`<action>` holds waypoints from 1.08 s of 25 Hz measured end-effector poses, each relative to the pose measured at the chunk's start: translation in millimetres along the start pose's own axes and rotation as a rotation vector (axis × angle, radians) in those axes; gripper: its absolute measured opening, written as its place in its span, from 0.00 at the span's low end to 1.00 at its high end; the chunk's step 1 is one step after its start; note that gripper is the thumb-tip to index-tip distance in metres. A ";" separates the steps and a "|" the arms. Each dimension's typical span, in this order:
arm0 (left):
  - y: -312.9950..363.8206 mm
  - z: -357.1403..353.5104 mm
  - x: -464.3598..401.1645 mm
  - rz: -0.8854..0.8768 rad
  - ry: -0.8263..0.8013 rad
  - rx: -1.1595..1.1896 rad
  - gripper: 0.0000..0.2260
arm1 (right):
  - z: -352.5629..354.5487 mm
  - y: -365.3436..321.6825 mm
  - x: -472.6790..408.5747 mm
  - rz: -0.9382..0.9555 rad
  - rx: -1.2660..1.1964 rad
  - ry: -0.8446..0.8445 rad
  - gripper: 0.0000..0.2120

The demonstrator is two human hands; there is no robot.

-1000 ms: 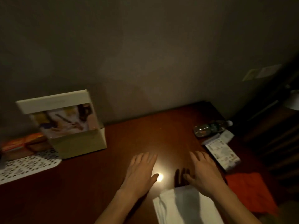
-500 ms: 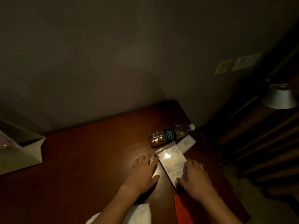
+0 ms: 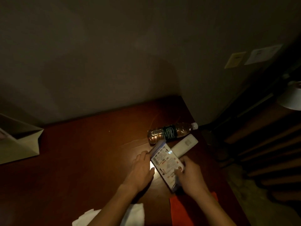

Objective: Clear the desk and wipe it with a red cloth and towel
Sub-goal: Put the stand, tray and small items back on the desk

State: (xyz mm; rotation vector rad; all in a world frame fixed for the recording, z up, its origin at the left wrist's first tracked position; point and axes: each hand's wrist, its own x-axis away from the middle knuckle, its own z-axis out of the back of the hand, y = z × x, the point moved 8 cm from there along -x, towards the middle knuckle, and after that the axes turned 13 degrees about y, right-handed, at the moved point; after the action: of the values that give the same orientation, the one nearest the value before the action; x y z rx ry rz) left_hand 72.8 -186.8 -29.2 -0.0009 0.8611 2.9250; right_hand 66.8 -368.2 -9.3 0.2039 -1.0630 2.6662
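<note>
On the dark red-brown desk (image 3: 91,152), a printed packet (image 3: 166,163) with small pictures is tilted up between both hands. My left hand (image 3: 140,170) holds its left edge with the fingers along it. My right hand (image 3: 190,175) grips its right side, thumb on the printed face. Behind it lie a white remote (image 3: 185,146) and a clear water bottle (image 3: 171,132) with a dark green label, on its side. The red cloth (image 3: 177,211) sits under my right forearm at the desk's front. The white towel (image 3: 135,214) lies under my left forearm.
A cream open box (image 3: 21,142) stands at the desk's left end against the wall. The desk's right edge drops to a dark slatted piece of furniture (image 3: 260,152). A white lamp shade (image 3: 291,97) hangs at the far right. Two papers (image 3: 249,57) are stuck on the wall.
The view swung right, away from the box. Both hands went from flat on the desk to the printed packet and have raised it off the surface.
</note>
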 end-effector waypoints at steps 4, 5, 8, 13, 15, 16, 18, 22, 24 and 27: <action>-20.9 45.9 32.8 0.115 0.177 0.088 0.25 | -7.7 -72.8 12.4 0.173 -0.054 0.029 0.09; -24.2 62.7 35.1 0.095 0.244 0.088 0.26 | -12.3 -90.3 15.9 0.217 -0.034 0.029 0.09; -21.1 106.6 32.5 -0.124 0.292 0.012 0.27 | -31.0 -141.2 33.8 0.370 0.019 -0.035 0.09; -39.8 145.6 44.0 -0.227 0.120 0.034 0.04 | -61.8 -190.8 62.1 0.539 0.182 -0.099 0.04; -64.1 159.7 56.2 -0.178 0.123 0.002 0.04 | -74.8 -199.3 68.2 0.556 0.254 -0.117 0.04; -77.6 168.1 63.6 -0.148 0.147 0.013 0.06 | -81.5 -203.5 70.7 0.566 0.287 -0.129 0.04; -109.2 187.1 81.2 -0.072 0.200 0.070 0.07 | -97.2 -217.3 76.9 0.598 0.331 -0.154 0.04; -185.9 221.8 120.7 0.118 0.269 0.169 0.05 | -138.5 -261.0 102.9 0.685 0.322 -0.167 0.02; -217.1 242.0 140.3 0.170 0.300 0.193 0.03 | -164.6 -286.1 125.0 0.710 0.289 -0.210 0.03; -254.4 281.6 171.2 0.198 0.356 0.221 0.05 | -202.2 -327.0 159.0 0.755 0.233 -0.238 0.04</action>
State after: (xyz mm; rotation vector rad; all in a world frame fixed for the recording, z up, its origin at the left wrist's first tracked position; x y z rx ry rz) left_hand -67.9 193.5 65.5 -0.4590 1.3014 3.0408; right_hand 4.1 29.8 94.5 0.1951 -1.0407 3.5261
